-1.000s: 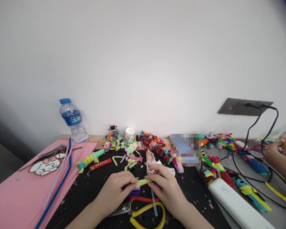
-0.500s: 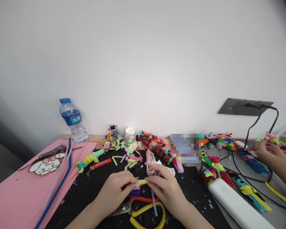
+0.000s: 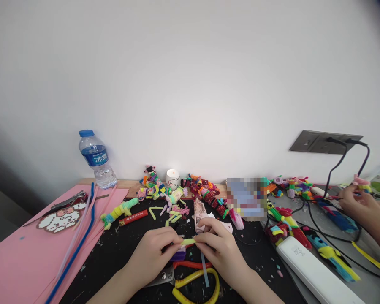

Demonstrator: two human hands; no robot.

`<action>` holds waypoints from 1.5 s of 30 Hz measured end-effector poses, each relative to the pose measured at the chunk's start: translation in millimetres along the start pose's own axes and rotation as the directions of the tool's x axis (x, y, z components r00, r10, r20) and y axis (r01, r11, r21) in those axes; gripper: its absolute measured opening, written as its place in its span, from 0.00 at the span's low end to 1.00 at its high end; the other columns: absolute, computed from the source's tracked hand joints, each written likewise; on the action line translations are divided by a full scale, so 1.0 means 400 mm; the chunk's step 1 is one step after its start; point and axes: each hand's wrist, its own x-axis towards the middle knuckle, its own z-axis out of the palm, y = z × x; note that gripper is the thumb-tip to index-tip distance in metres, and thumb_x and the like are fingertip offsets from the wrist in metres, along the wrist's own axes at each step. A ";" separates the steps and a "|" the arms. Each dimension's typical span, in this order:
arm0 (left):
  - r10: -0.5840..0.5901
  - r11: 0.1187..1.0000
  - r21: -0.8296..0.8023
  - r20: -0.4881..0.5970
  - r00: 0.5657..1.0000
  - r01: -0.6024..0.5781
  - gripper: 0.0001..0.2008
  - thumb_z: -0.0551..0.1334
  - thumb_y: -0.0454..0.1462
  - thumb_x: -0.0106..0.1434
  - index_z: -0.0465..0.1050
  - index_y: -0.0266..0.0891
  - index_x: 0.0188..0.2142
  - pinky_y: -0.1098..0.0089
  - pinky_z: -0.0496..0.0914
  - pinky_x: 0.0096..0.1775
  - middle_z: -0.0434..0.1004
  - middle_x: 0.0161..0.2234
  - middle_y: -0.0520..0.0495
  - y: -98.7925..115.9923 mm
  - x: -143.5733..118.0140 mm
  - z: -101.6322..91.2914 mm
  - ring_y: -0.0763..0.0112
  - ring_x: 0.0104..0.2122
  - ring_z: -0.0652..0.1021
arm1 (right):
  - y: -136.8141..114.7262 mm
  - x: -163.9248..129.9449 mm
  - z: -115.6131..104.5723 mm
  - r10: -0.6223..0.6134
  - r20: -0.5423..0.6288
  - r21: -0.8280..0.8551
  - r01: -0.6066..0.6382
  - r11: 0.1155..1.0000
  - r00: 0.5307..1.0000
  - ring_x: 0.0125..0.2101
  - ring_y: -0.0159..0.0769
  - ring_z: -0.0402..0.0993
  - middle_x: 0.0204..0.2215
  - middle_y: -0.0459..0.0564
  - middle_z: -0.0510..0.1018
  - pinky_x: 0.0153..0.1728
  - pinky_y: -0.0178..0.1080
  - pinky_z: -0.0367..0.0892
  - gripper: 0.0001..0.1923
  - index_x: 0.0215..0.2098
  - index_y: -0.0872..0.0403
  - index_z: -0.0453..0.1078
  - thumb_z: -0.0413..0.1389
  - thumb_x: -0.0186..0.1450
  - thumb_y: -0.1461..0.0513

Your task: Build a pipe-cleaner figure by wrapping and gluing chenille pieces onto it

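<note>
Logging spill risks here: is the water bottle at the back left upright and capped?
Upright and capped. The water bottle stands on its base by the wall, blue cap on top, beside the pink sheet.

Yellow-green fuzzy stem [image 3: 188, 242]: a short, slim piece, lying roughly level, pinched at its two ends between the fingertips of my left hand [image 3: 152, 253] and my right hand [image 3: 220, 249], just above the black surface [image 3: 120, 253]. A purple piece [image 3: 178, 255] lies directly under it.

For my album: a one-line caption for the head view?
Both hands, left and right, pinch a yellow-green pipe cleaner above scissors on a cluttered craft table.
</note>
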 end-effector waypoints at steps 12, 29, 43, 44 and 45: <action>0.007 1.000 0.006 -0.001 1.000 -0.007 0.10 0.56 0.31 0.62 0.71 0.37 0.25 0.76 0.63 0.30 0.71 0.24 0.52 0.000 -0.002 0.000 0.74 0.26 0.72 | 0.001 -0.002 0.002 0.010 -0.003 0.031 -0.010 0.999 1.000 0.34 0.35 0.70 0.40 0.52 0.70 0.35 0.37 0.69 0.08 0.33 0.52 0.73 0.53 0.60 0.68; -0.020 0.999 0.032 0.013 1.000 0.020 0.10 0.56 0.31 0.61 0.68 0.36 0.23 0.76 0.62 0.29 0.70 0.23 0.52 0.001 -0.004 0.002 0.74 0.25 0.71 | -0.001 -0.001 0.001 0.027 0.009 0.041 -0.027 0.999 1.000 0.35 0.35 0.70 0.39 0.52 0.70 0.36 0.37 0.69 0.08 0.32 0.52 0.72 0.54 0.60 0.69; -0.021 0.997 0.070 0.002 1.000 0.021 0.11 0.55 0.31 0.60 0.67 0.37 0.22 0.76 0.61 0.27 0.67 0.22 0.52 0.001 -0.004 0.005 0.74 0.24 0.70 | -0.006 0.002 0.001 0.031 0.016 0.053 -0.032 0.998 0.999 0.35 0.35 0.70 0.39 0.52 0.69 0.36 0.37 0.68 0.08 0.32 0.51 0.72 0.53 0.60 0.69; -0.023 0.998 0.067 0.002 1.000 0.023 0.11 0.55 0.31 0.60 0.67 0.37 0.22 0.76 0.61 0.27 0.68 0.22 0.52 0.001 -0.003 0.004 0.74 0.24 0.70 | -0.005 0.001 0.001 0.036 0.020 0.058 -0.037 0.998 0.999 0.36 0.35 0.69 0.39 0.52 0.69 0.36 0.37 0.68 0.08 0.32 0.51 0.72 0.53 0.60 0.69; -0.024 0.998 0.059 0.003 1.000 0.024 0.11 0.56 0.31 0.60 0.68 0.37 0.22 0.76 0.62 0.28 0.68 0.22 0.52 0.001 -0.002 0.003 0.74 0.24 0.71 | -0.005 0.000 0.001 0.040 0.025 0.063 -0.042 0.997 0.999 0.36 0.35 0.69 0.40 0.52 0.69 0.37 0.37 0.68 0.08 0.32 0.52 0.72 0.53 0.60 0.70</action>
